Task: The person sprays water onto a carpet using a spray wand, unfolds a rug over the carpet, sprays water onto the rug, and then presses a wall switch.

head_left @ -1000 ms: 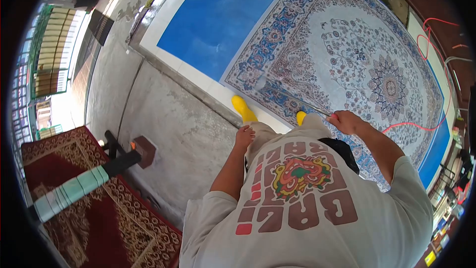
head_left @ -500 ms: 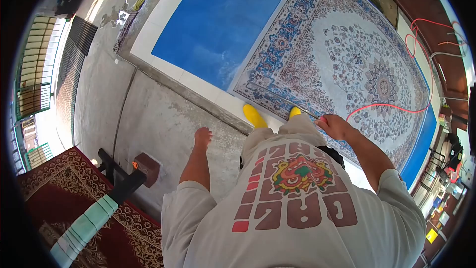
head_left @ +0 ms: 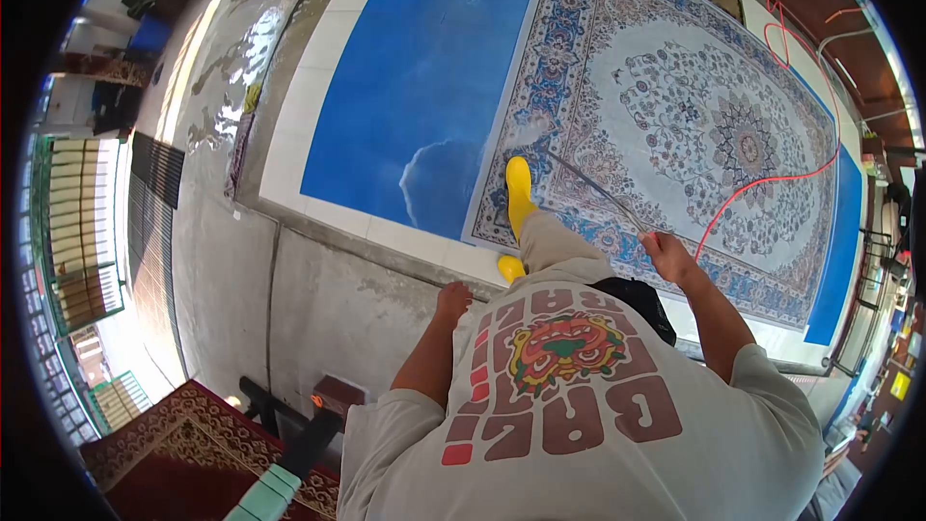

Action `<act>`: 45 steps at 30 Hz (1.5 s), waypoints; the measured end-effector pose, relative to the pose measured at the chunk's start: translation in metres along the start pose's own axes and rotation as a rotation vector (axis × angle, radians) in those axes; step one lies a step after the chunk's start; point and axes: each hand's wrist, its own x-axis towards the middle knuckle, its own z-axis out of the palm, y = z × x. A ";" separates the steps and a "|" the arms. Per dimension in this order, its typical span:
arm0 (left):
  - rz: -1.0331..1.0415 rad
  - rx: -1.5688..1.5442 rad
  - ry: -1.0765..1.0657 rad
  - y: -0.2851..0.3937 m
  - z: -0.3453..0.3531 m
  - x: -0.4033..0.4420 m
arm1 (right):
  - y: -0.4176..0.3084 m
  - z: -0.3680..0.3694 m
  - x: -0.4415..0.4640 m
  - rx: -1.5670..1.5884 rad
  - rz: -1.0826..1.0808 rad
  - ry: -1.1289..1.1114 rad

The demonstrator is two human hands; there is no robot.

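On blue mat [head_left: 415,68], patterned rug [head_left: 637,116] lay flat, face up. Right hand [head_left: 667,257] gripped slim wand [head_left: 603,194], fingers closed round its near end, tip pointed at rug's border; pale patch of spray [head_left: 528,128] showed there. Left hand [head_left: 453,301] hung beside trousers [head_left: 562,249], fingers loosely open, nothing seen in them. Progress, as judged: work underway at border near yellow boots [head_left: 519,188], water edge [head_left: 405,183] on mat alongside; medallion [head_left: 748,147] and far side showed no spray, whether already wetted could not be told.

Carpet [head_left: 675,68] on the mat [head_left: 415,58], wand [head_left: 600,190] and hose [head_left: 772,178] over the carpet, grate [head_left: 154,169] far left.
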 end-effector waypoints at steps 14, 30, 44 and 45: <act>0.187 0.135 0.168 0.286 -0.034 0.032 | -0.087 -0.057 0.139 0.236 0.059 0.299; 0.297 0.900 -0.178 0.385 -0.067 0.149 | -0.167 0.078 -0.023 0.363 0.345 0.283; 0.162 0.963 -0.009 0.460 -0.144 0.148 | -0.177 0.135 -0.018 0.592 0.467 0.336; 0.154 0.954 -0.047 0.463 -0.134 0.147 | -0.186 0.122 -0.004 0.548 0.432 0.377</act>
